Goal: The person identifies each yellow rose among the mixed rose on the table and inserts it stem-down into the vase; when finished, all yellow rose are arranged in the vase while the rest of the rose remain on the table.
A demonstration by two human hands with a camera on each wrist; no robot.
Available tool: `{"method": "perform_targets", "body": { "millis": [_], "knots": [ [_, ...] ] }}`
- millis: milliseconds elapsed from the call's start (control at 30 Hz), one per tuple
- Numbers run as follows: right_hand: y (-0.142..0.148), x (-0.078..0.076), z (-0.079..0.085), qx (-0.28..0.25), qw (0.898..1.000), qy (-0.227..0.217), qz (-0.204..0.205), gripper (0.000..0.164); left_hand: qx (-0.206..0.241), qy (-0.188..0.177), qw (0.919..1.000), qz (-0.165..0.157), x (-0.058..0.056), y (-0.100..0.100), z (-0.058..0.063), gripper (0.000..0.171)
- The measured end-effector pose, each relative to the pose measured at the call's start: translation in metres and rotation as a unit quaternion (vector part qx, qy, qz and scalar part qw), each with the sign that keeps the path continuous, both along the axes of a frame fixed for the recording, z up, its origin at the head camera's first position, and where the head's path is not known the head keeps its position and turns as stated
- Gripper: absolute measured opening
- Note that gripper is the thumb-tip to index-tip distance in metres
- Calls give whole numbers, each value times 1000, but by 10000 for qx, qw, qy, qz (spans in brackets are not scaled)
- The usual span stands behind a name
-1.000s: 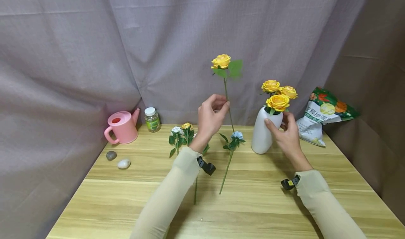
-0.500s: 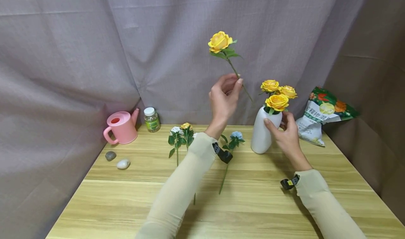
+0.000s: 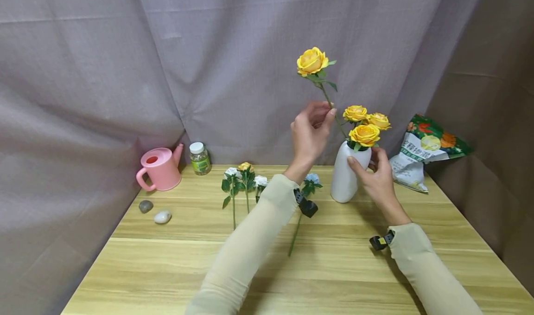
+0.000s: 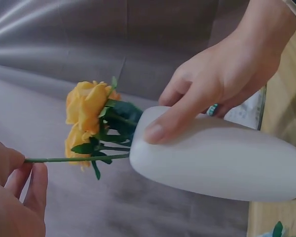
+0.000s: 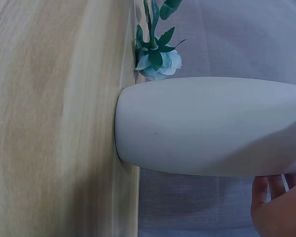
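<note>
My left hand (image 3: 312, 131) pinches the stem of a yellow rose (image 3: 312, 62) between thumb and fingertips, the bloom raised above the hand. In the left wrist view the stem's lower end (image 4: 113, 157) meets the mouth of the white vase (image 4: 212, 158); how far it reaches inside is hidden. Three more yellow roses (image 3: 365, 135) stand in that vase. My right hand (image 3: 377, 176) grips the vase near its top, thumb in front and fingers behind. The vase stands upright on the table, its base touching the wood in the right wrist view.
A blue rose (image 3: 312, 179) lies just left of the vase. White roses (image 3: 232, 172) and a yellow rose (image 3: 245, 166) lie farther left. Beyond are a pink watering can (image 3: 161, 169), a lidded jar (image 3: 200, 159) and two stones (image 3: 162, 217). A bag (image 3: 429, 152) leans at right.
My left hand has risen and moved right with the yellow rose, bringing the stem's lower end to the vase mouth. My right hand and the vase have stayed nearly still.
</note>
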State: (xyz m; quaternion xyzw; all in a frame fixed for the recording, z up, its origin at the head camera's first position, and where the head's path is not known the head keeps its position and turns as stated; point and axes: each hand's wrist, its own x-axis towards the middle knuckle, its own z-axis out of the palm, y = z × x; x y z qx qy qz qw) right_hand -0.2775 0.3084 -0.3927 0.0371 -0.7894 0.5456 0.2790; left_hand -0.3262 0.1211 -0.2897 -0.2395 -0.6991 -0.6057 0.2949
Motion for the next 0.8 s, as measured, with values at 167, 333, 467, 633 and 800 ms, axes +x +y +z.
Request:
{"method": "perform_targets", "body": {
  "millis": [167, 333, 467, 633, 800],
  "knots": [
    [0, 0, 0, -50, 9999, 128, 71, 58, -115, -228, 9996, -152, -1, 7, -8, 17],
    [1, -1, -1, -24, 9999, 106, 83, 57, -274, -249, 9991, -221, -2, 12, -18, 18],
    [1, -1, -1, -7, 9999, 66, 83, 59, -438, -275, 9985, -163, -5, 16, -25, 19],
    [1, -2, -2, 15, 9999, 122, 54, 59, -679, -450, 9967, -40, -7, 20, -33, 17],
    [1, -2, -2, 3, 9999, 106, 8, 58, -942, -528, 9941, 37, -8, 23, -40, 12]
  ]
}}
